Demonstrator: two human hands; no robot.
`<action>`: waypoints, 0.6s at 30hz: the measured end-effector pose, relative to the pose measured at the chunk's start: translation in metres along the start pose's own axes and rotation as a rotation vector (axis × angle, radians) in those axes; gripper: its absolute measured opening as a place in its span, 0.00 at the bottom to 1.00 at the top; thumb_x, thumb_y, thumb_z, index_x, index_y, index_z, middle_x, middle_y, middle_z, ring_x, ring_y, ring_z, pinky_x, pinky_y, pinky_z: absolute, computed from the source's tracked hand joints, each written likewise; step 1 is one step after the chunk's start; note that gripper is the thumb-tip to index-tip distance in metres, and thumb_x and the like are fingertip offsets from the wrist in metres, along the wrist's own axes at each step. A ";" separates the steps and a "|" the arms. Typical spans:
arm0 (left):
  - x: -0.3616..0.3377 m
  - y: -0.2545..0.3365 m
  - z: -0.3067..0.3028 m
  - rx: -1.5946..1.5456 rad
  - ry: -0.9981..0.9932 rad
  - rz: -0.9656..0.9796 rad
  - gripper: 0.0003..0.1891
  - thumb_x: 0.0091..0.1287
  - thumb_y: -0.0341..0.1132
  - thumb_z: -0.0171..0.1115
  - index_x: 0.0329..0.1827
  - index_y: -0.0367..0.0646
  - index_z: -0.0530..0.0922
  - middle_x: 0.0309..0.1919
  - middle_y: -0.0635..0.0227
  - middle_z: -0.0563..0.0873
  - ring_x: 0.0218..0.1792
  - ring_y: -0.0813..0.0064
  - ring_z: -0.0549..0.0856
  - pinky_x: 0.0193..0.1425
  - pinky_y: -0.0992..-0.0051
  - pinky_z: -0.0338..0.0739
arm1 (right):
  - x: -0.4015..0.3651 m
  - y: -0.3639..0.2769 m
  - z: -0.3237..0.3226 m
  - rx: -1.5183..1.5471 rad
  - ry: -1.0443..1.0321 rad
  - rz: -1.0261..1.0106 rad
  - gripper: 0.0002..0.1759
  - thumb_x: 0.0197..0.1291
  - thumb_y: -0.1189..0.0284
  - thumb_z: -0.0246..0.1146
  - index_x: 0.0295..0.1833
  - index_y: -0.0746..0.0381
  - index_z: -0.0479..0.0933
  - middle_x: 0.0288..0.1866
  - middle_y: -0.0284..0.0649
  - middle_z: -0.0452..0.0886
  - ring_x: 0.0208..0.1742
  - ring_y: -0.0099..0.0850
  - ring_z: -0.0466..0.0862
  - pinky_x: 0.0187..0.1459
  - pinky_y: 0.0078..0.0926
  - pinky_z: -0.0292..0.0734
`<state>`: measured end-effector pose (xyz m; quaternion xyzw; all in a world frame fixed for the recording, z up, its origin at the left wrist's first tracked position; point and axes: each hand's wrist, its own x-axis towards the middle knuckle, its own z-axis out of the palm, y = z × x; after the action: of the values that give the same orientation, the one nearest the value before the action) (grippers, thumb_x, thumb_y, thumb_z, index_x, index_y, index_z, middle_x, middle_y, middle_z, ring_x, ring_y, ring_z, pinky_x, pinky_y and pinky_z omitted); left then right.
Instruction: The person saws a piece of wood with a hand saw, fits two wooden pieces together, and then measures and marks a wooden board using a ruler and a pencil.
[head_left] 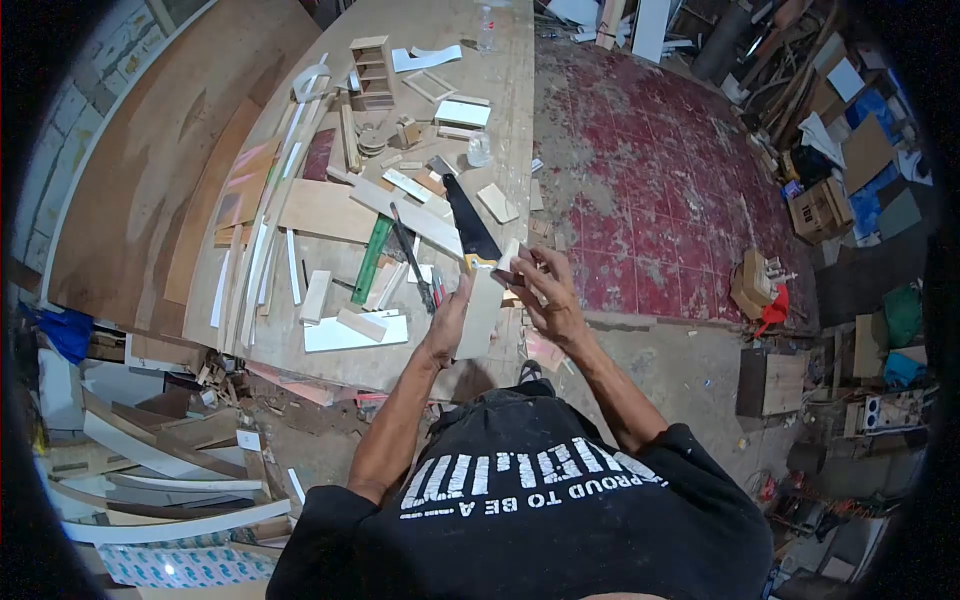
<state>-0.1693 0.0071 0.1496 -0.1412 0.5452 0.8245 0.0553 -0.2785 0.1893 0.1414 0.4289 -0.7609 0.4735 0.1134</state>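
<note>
My left hand (449, 325) is closed on the left edge of a pale wooden board (482, 318), near the front edge of the workbench. At the board's upper right corner, my right hand (541, 290) pinches a small light wooden block (510, 254). Its fingers are bent, and the fingertips partly hide the block. A saw with a black blade (469, 220) lies just beyond the board, its yellow part close to the board's far end. Left of the saw are a long wooden strip (415, 215) and a green tool (372, 260).
The workbench (510, 100) carries a small wooden shelf (372, 72), a clear jar (479, 151), offcuts and long strips on the left. Red floor tiles (640, 190) lie to the right, with cardboard boxes (820, 212) beyond. Curved boards (170, 450) are stacked at lower left.
</note>
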 end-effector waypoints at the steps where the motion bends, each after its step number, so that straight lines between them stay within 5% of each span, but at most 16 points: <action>1: 0.007 -0.009 -0.003 -0.004 -0.001 0.004 0.32 0.83 0.56 0.33 0.64 0.36 0.75 0.44 0.61 0.86 0.36 0.69 0.88 0.40 0.68 0.87 | 0.011 -0.013 0.000 -0.003 -0.003 -0.004 0.30 0.53 0.82 0.71 0.65 0.56 0.80 0.64 0.54 0.73 0.64 0.54 0.76 0.62 0.47 0.75; 5: 0.007 -0.009 -0.007 -0.174 0.008 0.004 0.35 0.81 0.63 0.36 0.65 0.40 0.76 0.42 0.62 0.86 0.31 0.71 0.88 0.33 0.72 0.84 | 0.027 -0.038 0.002 -0.083 -0.046 -0.142 0.29 0.55 0.81 0.71 0.65 0.56 0.81 0.63 0.55 0.74 0.63 0.52 0.77 0.60 0.45 0.77; 7: -0.002 0.006 -0.004 -0.061 -0.014 0.004 0.27 0.83 0.51 0.37 0.66 0.38 0.75 0.44 0.61 0.87 0.34 0.69 0.88 0.34 0.70 0.85 | 0.014 -0.016 0.002 0.007 0.019 -0.070 0.32 0.52 0.82 0.71 0.65 0.55 0.81 0.63 0.54 0.74 0.63 0.54 0.76 0.61 0.46 0.75; 9: 0.002 0.001 0.008 -0.128 0.047 0.031 0.28 0.82 0.51 0.37 0.68 0.38 0.74 0.45 0.60 0.87 0.39 0.70 0.88 0.35 0.70 0.86 | 0.010 -0.017 0.008 0.021 0.055 -0.056 0.33 0.51 0.83 0.72 0.65 0.54 0.81 0.63 0.54 0.74 0.62 0.54 0.77 0.60 0.46 0.76; 11: 0.012 -0.022 0.004 -0.080 0.094 0.111 0.35 0.82 0.61 0.36 0.69 0.38 0.74 0.45 0.61 0.87 0.40 0.72 0.88 0.35 0.74 0.84 | 0.024 -0.047 0.008 -0.104 -0.001 -0.180 0.30 0.53 0.82 0.72 0.64 0.56 0.82 0.63 0.54 0.74 0.61 0.52 0.78 0.60 0.45 0.77; 13: 0.006 -0.006 -0.005 -0.102 -0.003 0.067 0.40 0.79 0.67 0.36 0.68 0.38 0.75 0.42 0.63 0.87 0.39 0.74 0.87 0.38 0.76 0.83 | 0.022 -0.037 0.008 -0.106 -0.019 -0.155 0.29 0.55 0.82 0.72 0.64 0.56 0.81 0.63 0.53 0.74 0.62 0.52 0.77 0.61 0.45 0.77; 15: -0.005 0.013 -0.006 -0.005 0.000 0.019 0.39 0.80 0.66 0.36 0.66 0.38 0.77 0.40 0.64 0.87 0.38 0.74 0.86 0.41 0.75 0.82 | 0.002 0.008 0.002 0.098 0.019 0.110 0.29 0.57 0.80 0.73 0.66 0.56 0.80 0.67 0.52 0.72 0.65 0.47 0.76 0.64 0.42 0.75; 16: -0.005 0.012 -0.004 -0.056 0.051 0.085 0.38 0.80 0.67 0.37 0.58 0.37 0.80 0.33 0.65 0.85 0.31 0.76 0.86 0.38 0.74 0.82 | -0.005 0.019 -0.010 -0.167 0.015 0.076 0.27 0.58 0.79 0.73 0.65 0.58 0.81 0.66 0.53 0.74 0.62 0.46 0.79 0.64 0.41 0.75; 18: 0.006 0.004 -0.019 0.143 0.050 0.176 0.38 0.79 0.68 0.39 0.57 0.38 0.80 0.31 0.67 0.84 0.30 0.78 0.85 0.36 0.76 0.81 | 0.000 0.019 -0.024 -0.046 0.076 0.206 0.22 0.64 0.72 0.70 0.63 0.61 0.82 0.59 0.50 0.79 0.60 0.43 0.81 0.62 0.38 0.75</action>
<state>-0.1727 -0.0124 0.1448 -0.1091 0.6142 0.7813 -0.0210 -0.2979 0.2123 0.1421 0.3275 -0.8068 0.4809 0.1026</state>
